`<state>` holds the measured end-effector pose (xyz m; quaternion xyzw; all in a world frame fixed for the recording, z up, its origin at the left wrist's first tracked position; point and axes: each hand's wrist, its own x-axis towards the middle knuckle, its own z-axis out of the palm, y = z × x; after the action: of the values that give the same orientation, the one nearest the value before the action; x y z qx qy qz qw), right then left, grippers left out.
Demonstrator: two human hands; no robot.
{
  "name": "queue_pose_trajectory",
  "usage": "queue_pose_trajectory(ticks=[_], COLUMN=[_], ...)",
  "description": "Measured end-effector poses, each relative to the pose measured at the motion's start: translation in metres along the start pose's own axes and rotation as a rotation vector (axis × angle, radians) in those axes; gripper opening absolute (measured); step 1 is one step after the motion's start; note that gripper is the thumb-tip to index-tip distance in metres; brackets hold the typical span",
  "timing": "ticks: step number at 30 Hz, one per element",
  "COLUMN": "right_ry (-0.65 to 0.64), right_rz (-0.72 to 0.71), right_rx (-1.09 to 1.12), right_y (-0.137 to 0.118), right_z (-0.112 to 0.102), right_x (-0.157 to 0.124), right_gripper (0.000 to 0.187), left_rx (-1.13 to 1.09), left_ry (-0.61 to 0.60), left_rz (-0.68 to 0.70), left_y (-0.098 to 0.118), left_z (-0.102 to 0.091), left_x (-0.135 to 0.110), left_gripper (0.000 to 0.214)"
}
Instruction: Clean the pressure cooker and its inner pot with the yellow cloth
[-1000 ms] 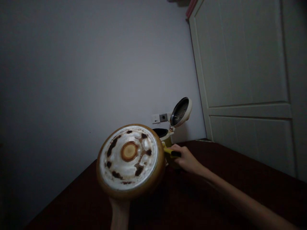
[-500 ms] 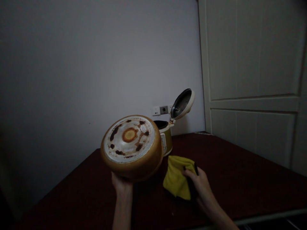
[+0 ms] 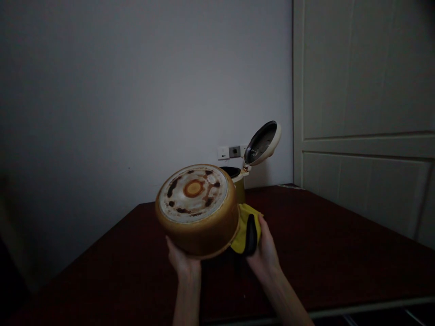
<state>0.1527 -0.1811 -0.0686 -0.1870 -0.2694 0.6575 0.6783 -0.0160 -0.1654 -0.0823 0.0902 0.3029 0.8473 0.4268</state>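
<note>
Dim indoor scene, viewed from head height, looking forward and down. Across the left and middle, a plain pale grey wall [image 3: 136,90]. On the right, a cream panelled door [image 3: 367,113], closed. Below both, a dark reddish-brown table [image 3: 340,253], filling the lower part from edge to edge. Held up above the table near the middle, a round yellow-brown pot [image 3: 199,213], tipped with the underside toward the viewer: a whitish disc with a brown ring at the centre and dark scorch marks around it. Behind the pot and partly hidden by it, a yellow rice cooker [image 3: 240,190] standing on the table near the wall, with lid [image 3: 263,141] hinged up and open to the right, shiny inside. Against the pot's right side, a yellow cloth [image 3: 242,228], bunched, with a dark patch on it too dim to make out. Left hand [image 3: 183,262] under the pot's lower edge, cupped around it, fingers hidden behind the pot. Right hand [image 3: 264,253] closed around the cloth, fingers together, pressing it to the pot's side. On the wall just left of the open lid, a small white socket plate [image 3: 233,151].
</note>
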Motion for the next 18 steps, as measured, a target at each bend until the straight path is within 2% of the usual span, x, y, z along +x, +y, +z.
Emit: queue_pose_trajectory(ticks=[2, 3, 6, 9, 11, 14, 18], right_ry=[0.089, 0.150, 0.298, 0.351, 0.358, 0.360, 0.263], right_rz=[0.019, 0.012, -0.041, -0.064, -0.088, -0.130, -0.146], right_rx=[0.032, 0.049, 0.065, 0.045, 0.041, 0.008, -0.154], right_y=[0.007, 0.010, 0.019, 0.018, 0.010, -0.013, -0.050], right_z=[0.002, 0.003, 0.002, 0.002, 0.003, 0.003, -0.002], right_x=[0.006, 0.010, 0.020, 0.027, 0.031, 0.038, 0.053], right_gripper=[0.042, 0.044, 0.048, 0.040, 0.035, 0.027, 0.017], left_rx=[-0.022, -0.021, -0.012, -0.007, -0.014, -0.007, 0.074], left_ry=[0.163, 0.188, 0.204, 0.180, 0.109, -0.081, -0.349], left_rz=[0.032, 0.033, 0.059, 0.042, 0.045, 0.037, -0.100], left_y=[-0.003, -0.004, -0.003, -0.004, -0.007, -0.010, -0.002], left_z=[0.005, 0.008, 0.017, 0.022, 0.020, 0.011, 0.001], left_x=[-0.011, -0.017, -0.034, -0.046, -0.051, -0.056, -0.046], left_gripper=[0.033, 0.034, 0.033, 0.032, 0.029, 0.024, 0.030])
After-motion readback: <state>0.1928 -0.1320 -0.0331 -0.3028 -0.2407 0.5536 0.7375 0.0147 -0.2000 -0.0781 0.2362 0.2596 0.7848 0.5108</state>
